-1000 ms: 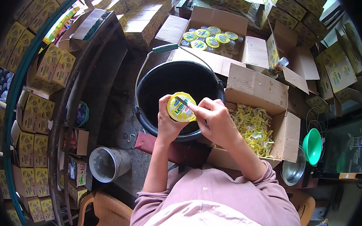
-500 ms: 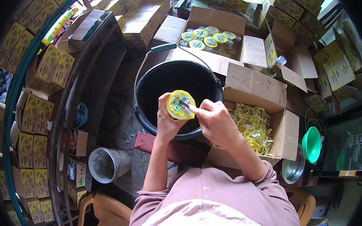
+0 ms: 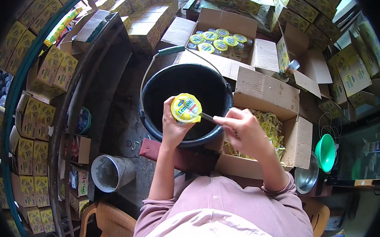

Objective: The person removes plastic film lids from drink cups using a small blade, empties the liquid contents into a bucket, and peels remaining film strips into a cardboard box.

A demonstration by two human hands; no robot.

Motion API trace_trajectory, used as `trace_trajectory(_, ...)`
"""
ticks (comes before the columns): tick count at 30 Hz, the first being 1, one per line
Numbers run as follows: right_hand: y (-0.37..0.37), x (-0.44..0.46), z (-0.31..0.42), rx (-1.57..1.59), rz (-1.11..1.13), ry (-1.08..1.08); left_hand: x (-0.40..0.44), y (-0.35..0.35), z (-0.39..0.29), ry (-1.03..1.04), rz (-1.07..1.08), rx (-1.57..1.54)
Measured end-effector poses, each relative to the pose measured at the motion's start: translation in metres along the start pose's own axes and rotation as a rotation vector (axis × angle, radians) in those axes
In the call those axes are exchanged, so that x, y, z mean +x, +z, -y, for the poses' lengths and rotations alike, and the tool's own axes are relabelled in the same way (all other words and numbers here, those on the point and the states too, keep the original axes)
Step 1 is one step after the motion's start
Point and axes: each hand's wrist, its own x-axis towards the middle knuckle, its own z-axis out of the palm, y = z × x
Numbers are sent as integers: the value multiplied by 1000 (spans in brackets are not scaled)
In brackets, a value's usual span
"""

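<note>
The left hand grips a lidded cup over the black bucket; the right hand pinches a knife by the cup's right rim. Trimming seems in hand; the next move calls for steadiness.

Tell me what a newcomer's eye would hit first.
Probably the yellow-lidded cup in the left hand, over the black bucket, with a slim dark tool in the right hand at its rim. Then the yellow scraps in the carton right of the bucket, and the green bowl farther right.
</note>
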Motion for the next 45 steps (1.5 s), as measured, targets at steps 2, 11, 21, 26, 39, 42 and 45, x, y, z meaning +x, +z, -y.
trace_trajectory(2, -5, 9, -8, -33, -73, -64, 1, 0, 0, -9, 39, -77)
trace_trajectory(11, -7, 59, -38, 2, 51, -425, 2, 0, -13, -98, 180, -258)
trace_trajectory(21, 4, 65, -37, -32, 142, -452, 3, -2, -15, -106, 199, -155)
trace_trajectory(26, 3, 69, -40, -52, 189, -444, 4, -2, -18, -106, 222, -140)
trace_trajectory(39, 6, 66, -41, -92, 186, -456, 3, -1, -16, -113, 223, -151)
trace_trajectory(42, 4, 66, -41, -94, 192, -448, 3, -1, -14, -104, 225, -133)
trace_trajectory(45, -1, 66, -42, -85, 201, -428, 4, -1, -13, -95, 228, -119)
